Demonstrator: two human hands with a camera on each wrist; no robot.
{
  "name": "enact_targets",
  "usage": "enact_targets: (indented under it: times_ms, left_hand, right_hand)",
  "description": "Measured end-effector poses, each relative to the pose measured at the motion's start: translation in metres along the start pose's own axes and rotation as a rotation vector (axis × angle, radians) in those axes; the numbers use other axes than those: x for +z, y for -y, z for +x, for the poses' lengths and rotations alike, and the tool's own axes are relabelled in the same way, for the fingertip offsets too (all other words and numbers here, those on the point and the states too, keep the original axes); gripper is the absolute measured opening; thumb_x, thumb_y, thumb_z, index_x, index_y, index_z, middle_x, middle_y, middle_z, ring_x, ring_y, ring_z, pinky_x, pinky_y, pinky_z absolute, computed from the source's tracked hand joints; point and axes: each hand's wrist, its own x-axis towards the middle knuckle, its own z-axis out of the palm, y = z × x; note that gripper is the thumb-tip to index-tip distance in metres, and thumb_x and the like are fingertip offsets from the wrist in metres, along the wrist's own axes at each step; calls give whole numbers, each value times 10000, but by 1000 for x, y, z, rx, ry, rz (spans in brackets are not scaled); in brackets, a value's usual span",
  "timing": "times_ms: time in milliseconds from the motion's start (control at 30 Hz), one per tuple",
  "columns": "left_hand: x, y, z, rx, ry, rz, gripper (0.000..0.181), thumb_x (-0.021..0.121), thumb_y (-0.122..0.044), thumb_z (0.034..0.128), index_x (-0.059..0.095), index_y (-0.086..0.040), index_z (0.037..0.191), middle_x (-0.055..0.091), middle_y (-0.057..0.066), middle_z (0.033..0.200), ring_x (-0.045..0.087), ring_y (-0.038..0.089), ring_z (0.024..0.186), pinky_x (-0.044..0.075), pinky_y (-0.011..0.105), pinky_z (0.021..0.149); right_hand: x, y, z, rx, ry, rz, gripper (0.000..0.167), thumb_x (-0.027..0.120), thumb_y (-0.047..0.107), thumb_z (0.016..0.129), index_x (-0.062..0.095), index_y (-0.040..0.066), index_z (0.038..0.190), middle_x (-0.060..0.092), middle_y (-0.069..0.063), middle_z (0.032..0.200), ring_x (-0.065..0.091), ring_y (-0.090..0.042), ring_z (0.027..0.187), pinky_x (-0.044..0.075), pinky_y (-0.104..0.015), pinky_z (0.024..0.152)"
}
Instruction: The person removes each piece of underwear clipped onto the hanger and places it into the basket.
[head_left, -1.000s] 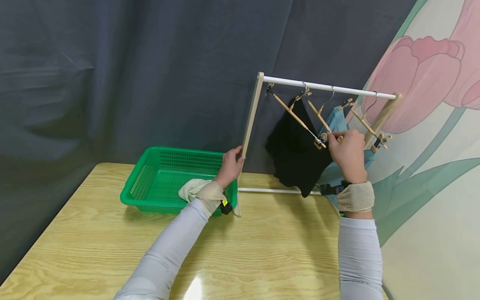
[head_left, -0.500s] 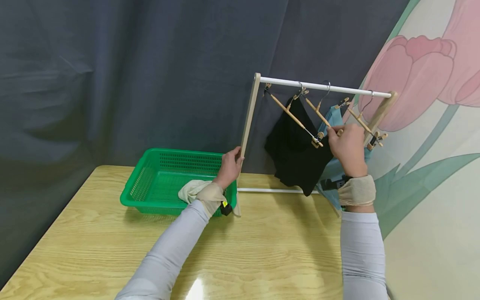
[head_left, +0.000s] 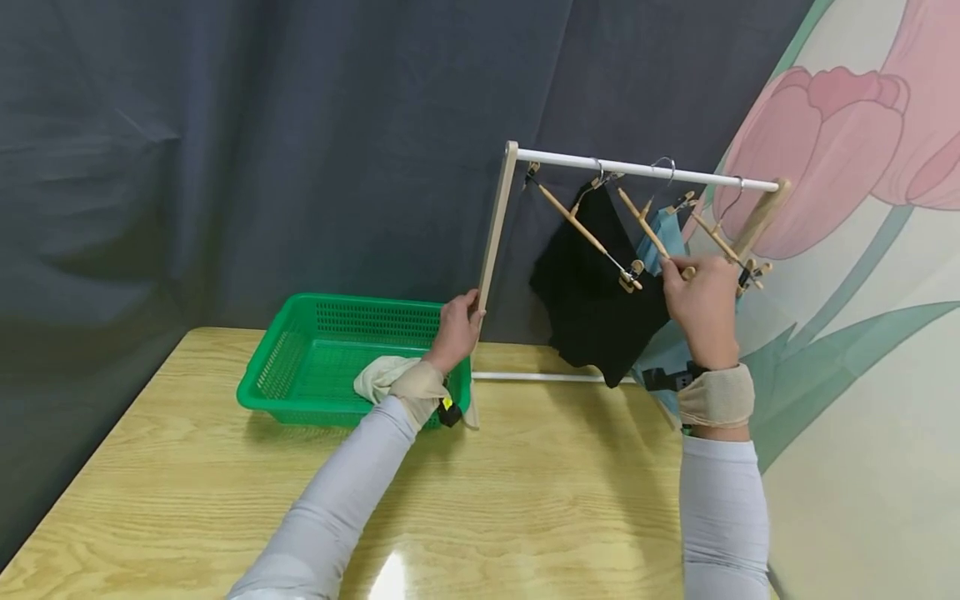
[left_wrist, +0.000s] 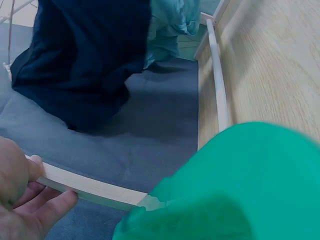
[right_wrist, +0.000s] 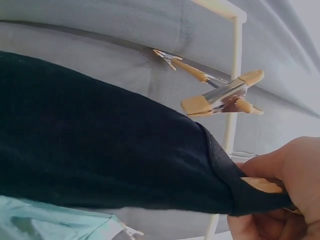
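Observation:
My left hand (head_left: 453,333) grips the left wooden upright (head_left: 497,225) of a small clothes rack, its thumb and fingers around the post. At the rack's right half, my right hand (head_left: 705,308) pinches the near end of a wooden clip hanger (head_left: 643,221). Close up in the right wrist view, the fingers hold a wooden clip together with the edge of a black garment (right_wrist: 100,135). That hanger's metal hook (head_left: 667,169) is at the white rail (head_left: 570,160); whether it still bears on the rail is unclear. The black garment (head_left: 585,283) hangs down below.
Another clip hanger (head_left: 570,215) hangs to the left, one more (head_left: 716,237) to the right. A light blue garment (head_left: 662,237) hangs behind the black one. Beside the rack stands a green basket (head_left: 262,367) holding a cream cloth (head_left: 381,377). A painted wall (head_left: 847,400) borders the right side.
The hook of the hanger in my right hand has risen and turned at the rail, and that hand has shifted slightly. My left hand keeps its hold on the post.

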Motion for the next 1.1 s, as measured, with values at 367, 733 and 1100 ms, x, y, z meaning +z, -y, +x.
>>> enact_targets:
  times_ms: [367, 733, 1100]
  left_hand:
    - [-1, 4, 2, -11, 9, -20, 407, 582, -49, 1031, 538, 62, 1419, 639, 241, 1254, 623, 358, 1187, 530, 450, 996]
    - [-2, 3, -1, -8, 17, -35, 363, 583, -64, 1033, 580, 41, 1381, 654, 224, 1200, 635, 341, 1152, 536, 443, 980]
    - [-2, 5, 0, -9, 26, -11, 378, 592, -67, 1032, 565, 59, 1387, 652, 233, 1223, 635, 353, 1144, 536, 452, 972]
  right_hand:
    - [10, -22, -46, 88, 26, 26, 340, 623, 254, 1018, 805, -32, 997, 751, -219, 812, 463, 60, 505, 354, -174, 452]
    - [24, -40, -96, 141, 157, 87, 290, 646, 209, 1013, 798, -37, 1004, 740, -201, 752, 617, -88, 483, 453, -181, 448]
    - [6, -42, -133, 88, 229, 89, 160, 738, 145, 950, 818, 7, 936, 680, -103, 619, 387, -101, 463, 303, -279, 419]
